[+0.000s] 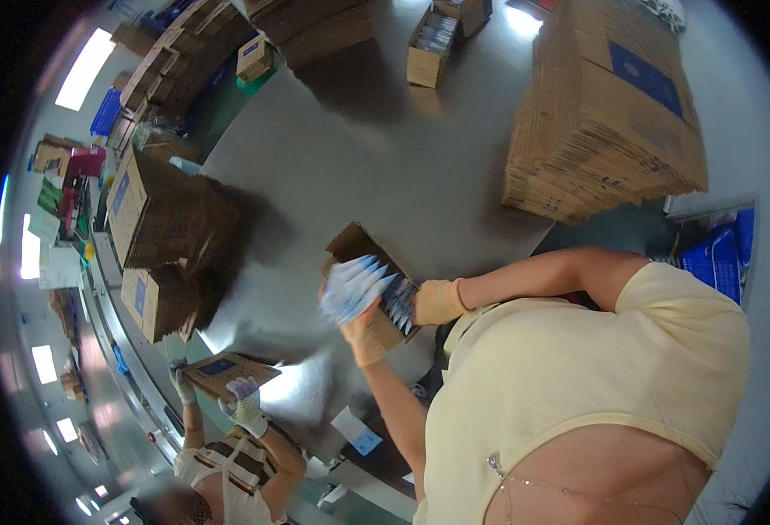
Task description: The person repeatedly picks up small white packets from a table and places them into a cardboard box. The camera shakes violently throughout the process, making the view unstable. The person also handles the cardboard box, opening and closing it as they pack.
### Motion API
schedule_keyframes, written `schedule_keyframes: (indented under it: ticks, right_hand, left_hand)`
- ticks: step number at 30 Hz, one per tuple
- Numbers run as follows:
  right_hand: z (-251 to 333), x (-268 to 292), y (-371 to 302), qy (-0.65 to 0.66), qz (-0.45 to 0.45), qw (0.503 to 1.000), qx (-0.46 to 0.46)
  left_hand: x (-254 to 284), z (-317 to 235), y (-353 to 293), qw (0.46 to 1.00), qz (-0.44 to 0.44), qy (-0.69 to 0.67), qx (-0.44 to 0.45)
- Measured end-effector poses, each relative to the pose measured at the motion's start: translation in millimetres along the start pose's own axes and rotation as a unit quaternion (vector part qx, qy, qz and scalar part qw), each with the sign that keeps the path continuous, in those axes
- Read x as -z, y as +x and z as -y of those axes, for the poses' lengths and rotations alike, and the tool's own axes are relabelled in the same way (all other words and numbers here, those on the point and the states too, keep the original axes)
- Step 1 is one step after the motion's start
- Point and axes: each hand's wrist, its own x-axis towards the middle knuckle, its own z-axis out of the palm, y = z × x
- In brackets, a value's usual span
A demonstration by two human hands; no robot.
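In front of me on the grey metal table stands a small open cardboard box [350, 241], partly filled with a row of upright blue-and-white packets [399, 302]. My left hand [365, 332], in a pale orange glove, is closed on a fanned bunch of light-blue and white packets [354, 287] over the box's left side. Motion smears this bunch a little. My right hand [437, 302], in an orange-yellow glove, is at the box's right side beside the packets in it. Its fingertips are hidden, so its grip does not show.
A tall stack of flattened cartons [604, 114] stands at the right. More carton stacks [170, 219] are at the left. Another box of packets [428, 57] sits at the far side. At lower left a co-worker's gloved hands [246, 407] hold a carton [227, 372].
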Motion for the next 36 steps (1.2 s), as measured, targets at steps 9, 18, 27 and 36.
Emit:
schedule_keyframes:
  ticks: [9, 18, 27, 36]
  right_hand:
    - [-12.4, -13.0, -8.9, -0.012, -0.019, 1.0, 0.0]
    - [3.0, 8.1, -3.6, -0.007, -0.013, 1.0, -0.024]
    - [2.5, 7.7, 1.3, -0.074, 0.022, 0.997, -0.008]
    - [-8.7, 8.5, -1.5, -0.049, 0.013, 0.999, -0.007]
  left_hand:
    - [-65.6, -60.4, 17.8, 0.853, 0.07, 0.512, -0.066]
    - [-82.0, -8.8, 41.5, 0.744, 0.162, 0.647, 0.023]
    - [-59.8, -11.2, -27.9, 0.913, -0.021, 0.39, -0.119]
    - [87.4, -50.7, -346.0, 0.734, -0.417, 0.487, 0.222]
